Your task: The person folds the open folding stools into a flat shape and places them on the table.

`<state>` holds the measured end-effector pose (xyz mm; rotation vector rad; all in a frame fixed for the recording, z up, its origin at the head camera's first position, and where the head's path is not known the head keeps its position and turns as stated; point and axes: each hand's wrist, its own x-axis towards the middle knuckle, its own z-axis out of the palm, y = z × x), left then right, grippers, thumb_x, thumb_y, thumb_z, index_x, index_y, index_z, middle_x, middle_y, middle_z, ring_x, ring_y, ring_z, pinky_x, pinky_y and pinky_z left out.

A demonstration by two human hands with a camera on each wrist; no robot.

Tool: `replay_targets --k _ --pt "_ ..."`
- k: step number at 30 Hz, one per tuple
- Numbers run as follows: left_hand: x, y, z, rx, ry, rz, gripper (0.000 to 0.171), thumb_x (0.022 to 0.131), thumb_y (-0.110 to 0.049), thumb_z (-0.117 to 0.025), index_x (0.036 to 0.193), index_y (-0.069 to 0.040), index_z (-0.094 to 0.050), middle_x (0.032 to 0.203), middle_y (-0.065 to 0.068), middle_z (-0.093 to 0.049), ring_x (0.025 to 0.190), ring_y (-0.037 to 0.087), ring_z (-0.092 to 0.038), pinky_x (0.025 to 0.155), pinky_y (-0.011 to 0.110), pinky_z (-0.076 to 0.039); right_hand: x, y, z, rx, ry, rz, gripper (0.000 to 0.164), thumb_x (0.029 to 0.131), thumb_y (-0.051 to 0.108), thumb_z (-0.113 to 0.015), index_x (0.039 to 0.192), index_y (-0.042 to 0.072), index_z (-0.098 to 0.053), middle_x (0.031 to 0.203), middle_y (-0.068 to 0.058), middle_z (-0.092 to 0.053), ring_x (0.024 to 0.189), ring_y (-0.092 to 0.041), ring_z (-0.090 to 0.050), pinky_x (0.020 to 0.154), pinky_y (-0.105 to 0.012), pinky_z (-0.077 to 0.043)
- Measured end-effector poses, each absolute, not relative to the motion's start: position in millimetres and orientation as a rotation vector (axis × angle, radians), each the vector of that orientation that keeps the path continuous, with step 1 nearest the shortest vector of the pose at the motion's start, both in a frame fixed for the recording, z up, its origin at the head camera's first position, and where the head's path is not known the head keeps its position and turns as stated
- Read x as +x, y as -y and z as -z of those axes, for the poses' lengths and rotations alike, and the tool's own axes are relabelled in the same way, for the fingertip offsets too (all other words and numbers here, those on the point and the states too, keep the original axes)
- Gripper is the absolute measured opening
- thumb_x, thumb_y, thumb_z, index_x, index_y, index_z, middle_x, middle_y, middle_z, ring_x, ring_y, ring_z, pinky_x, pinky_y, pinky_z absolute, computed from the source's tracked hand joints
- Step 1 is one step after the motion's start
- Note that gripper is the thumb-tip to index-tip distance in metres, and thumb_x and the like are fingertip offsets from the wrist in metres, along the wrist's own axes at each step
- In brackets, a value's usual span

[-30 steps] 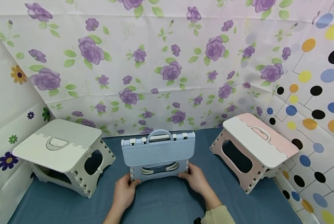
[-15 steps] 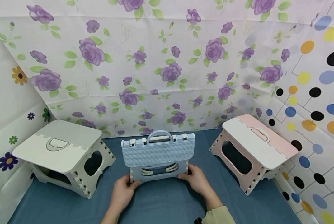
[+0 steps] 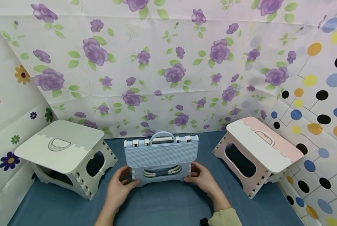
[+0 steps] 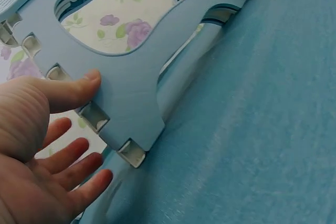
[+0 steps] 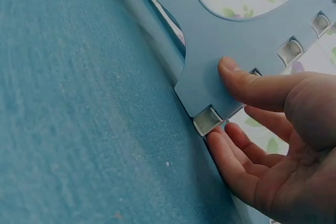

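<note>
A light-blue folding stool (image 3: 161,153) stands at the middle of the table, its textured seat panel hanging folded over the leg panel and its carry handle upright on top. At its lower left edge, my left hand (image 3: 118,188) has its thumb against the leg panel, while the other fingers spread loosely apart beside the edge, as the left wrist view shows. My right hand (image 3: 203,180) holds the lower right edge. Its thumb (image 5: 241,80) lies on the panel face and its fingers curl at the edge and the bottom corner, the index tip hidden behind the panel.
A white-and-grey folding stool (image 3: 69,150) stands unfolded on the left. On the right is a pink-and-white folding stool (image 3: 263,147), also unfolded. A blue cloth (image 3: 162,207) covers the table, with a floral curtain (image 3: 157,62) behind and patterned sheets at both sides.
My left hand has loosened from the stool's edge, its fingers spreading outward to the left. The right hand's fingers have shifted slightly. The stool keeps its place and pose.
</note>
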<state>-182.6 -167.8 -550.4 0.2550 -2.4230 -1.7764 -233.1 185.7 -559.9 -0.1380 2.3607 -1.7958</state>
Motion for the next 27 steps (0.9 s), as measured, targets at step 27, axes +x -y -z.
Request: replay_targets --k 27 --pt "-181.6 168.6 548.0 0.262 2.452 1.830 0.046 0.092 0.004 -0.081 0.137 -0.002 -0.070 0.133 0.017 -0.070 0.120 0.033 -0.066 0.091 0.037 -0.060 -231.9 -182.8 557.9 -0.153 -2.454 1.697 0.033 0.086 0.009 -0.091 0.114 0.006 -0.072 0.111 -0.006 -0.073 0.100 -0.022 -0.068 0.088 -0.040 -0.058"
